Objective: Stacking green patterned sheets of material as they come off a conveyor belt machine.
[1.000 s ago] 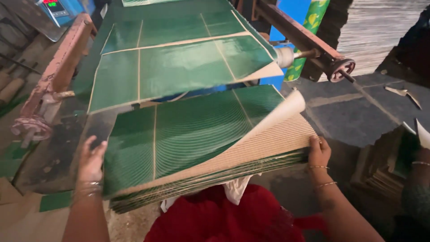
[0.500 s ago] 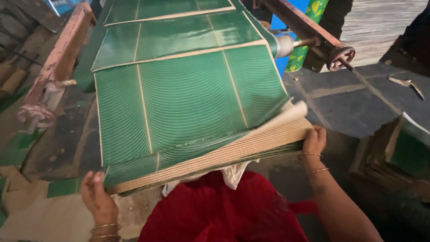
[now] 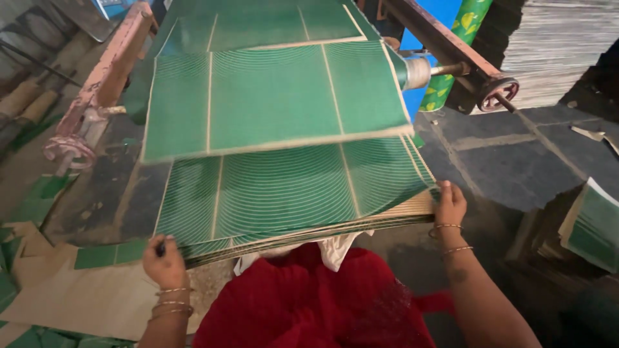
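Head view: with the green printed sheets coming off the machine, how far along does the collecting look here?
Done: a thick stack of green sheets is gathered over the lap, and another pile sits at right. In hand: the left hand grips the stack's near corner and the right hand steadies its right edge, while a fresh sheet slides out above. Left: more sheets are lined up on the machine behind it.

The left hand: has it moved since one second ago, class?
Yes. The left hand has slid from the stack's left side to its near left corner, away from the pink machine rail.

clothing: red garment (image 3: pixel 316 303) | wrists: thin metal bangles (image 3: pixel 169 303) | arms: bare
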